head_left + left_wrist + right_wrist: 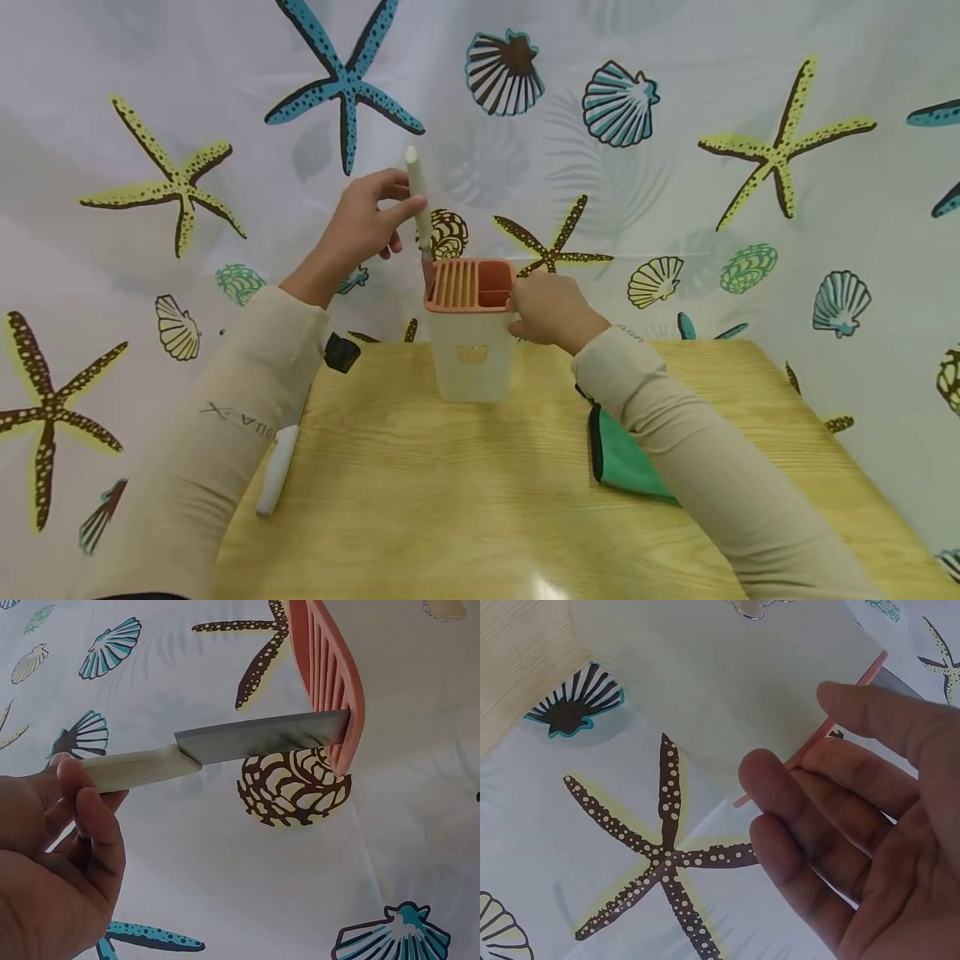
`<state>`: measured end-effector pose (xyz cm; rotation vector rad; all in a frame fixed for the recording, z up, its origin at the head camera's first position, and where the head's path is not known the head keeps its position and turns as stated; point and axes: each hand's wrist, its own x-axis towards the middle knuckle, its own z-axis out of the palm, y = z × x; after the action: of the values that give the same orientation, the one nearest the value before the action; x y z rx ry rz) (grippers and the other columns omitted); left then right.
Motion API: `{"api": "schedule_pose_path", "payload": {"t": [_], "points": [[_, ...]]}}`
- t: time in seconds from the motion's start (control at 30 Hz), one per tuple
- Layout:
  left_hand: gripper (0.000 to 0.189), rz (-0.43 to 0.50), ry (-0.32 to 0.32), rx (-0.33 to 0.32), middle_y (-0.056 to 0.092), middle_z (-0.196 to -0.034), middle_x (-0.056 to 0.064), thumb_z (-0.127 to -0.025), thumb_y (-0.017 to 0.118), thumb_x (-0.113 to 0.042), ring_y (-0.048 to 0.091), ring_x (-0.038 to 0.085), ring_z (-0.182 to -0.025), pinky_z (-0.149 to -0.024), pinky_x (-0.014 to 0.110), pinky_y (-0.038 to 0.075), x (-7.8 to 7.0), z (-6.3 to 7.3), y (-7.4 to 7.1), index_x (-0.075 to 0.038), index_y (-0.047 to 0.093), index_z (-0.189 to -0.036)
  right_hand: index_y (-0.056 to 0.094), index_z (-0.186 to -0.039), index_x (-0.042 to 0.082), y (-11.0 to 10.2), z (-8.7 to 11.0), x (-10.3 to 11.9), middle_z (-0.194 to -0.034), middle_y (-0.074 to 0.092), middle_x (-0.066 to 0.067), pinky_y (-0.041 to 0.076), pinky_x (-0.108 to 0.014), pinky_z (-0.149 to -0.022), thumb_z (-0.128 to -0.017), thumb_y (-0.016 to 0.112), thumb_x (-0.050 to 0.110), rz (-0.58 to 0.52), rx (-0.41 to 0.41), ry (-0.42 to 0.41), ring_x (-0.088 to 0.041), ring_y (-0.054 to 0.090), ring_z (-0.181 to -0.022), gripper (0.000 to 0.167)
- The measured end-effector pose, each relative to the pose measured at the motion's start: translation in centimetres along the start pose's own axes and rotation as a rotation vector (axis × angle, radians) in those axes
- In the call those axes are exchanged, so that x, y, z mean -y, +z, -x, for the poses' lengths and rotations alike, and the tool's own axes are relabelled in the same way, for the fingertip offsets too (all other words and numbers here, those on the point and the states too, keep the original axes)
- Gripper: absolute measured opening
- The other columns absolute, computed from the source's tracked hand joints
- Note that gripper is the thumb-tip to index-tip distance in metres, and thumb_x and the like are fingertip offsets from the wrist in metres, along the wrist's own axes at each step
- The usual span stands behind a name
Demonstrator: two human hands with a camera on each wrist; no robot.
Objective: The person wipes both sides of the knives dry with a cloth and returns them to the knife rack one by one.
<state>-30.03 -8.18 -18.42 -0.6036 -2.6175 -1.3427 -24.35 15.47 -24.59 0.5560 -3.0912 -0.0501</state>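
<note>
My left hand (365,218) pinches the pale handle of a kitchen knife (418,196) between thumb and fingers. The knife stands nearly upright, and its blade (262,736) enters the leftmost slot of the orange slotted top (456,285) of a white knife holder (472,358). Most of the blade shows above the slot in the left wrist view; its tip is hidden inside. My right hand (551,308) grips the holder's right rim, with curled fingers and thumb at the orange edge (874,669). The holder stands upright on the wooden table.
A second knife with a white handle (277,471) lies at the table's left side, partly behind the left sleeve. On the right, a green cloth (633,458) with a dark border lies partly under the right forearm. A patterned curtain (652,208) hangs right behind the table.
</note>
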Motion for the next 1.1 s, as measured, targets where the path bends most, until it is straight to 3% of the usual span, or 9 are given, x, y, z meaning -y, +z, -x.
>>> {"api": "schedule_pose_path", "payload": {"t": [0.23,0.6,1.1], "points": [[0.039,0.007,-0.027,0.034,0.06,-0.134,0.015,-0.102,0.056,-0.029,0.052,0.011,-0.049,-0.048,0.021,0.047,1.2,-0.9,0.7,-0.01,0.055,-0.137,0.072,-0.122,0.011,-0.1,0.2,0.0,-0.124,0.072,-0.006,0.062,-0.042,-0.075,-0.093,0.069,0.03,0.014,0.016,0.0,-0.025,0.074,-0.1,0.035],[0.038,-0.022,-0.082,0.064,0.06,-0.132,0.015,-0.103,0.056,-0.03,0.053,0.013,-0.054,-0.052,0.021,0.047,2.4,-1.2,1.5,-0.009,0.056,-0.134,0.072,-0.123,0.014,0.1,0.1,0.2,-0.126,0.072,-0.003,0.062,-0.043,-0.076,-0.091,0.071,0.042,0.064,0.01,0.01,-0.023,0.073,-0.1,0.043],[0.035,-0.02,-0.105,0.112,0.059,-0.134,0.016,-0.103,0.056,-0.029,0.054,0.013,-0.054,-0.05,0.023,0.045,3.6,-0.9,2.4,-0.008,0.057,-0.13,0.076,-0.116,0.015,0.3,0.2,0.1,-0.11,0.077,-0.003,0.062,-0.043,-0.07,-0.089,0.072,0.048,0.091,0.003,0.008,-0.022,0.072,-0.087,0.042]]}}
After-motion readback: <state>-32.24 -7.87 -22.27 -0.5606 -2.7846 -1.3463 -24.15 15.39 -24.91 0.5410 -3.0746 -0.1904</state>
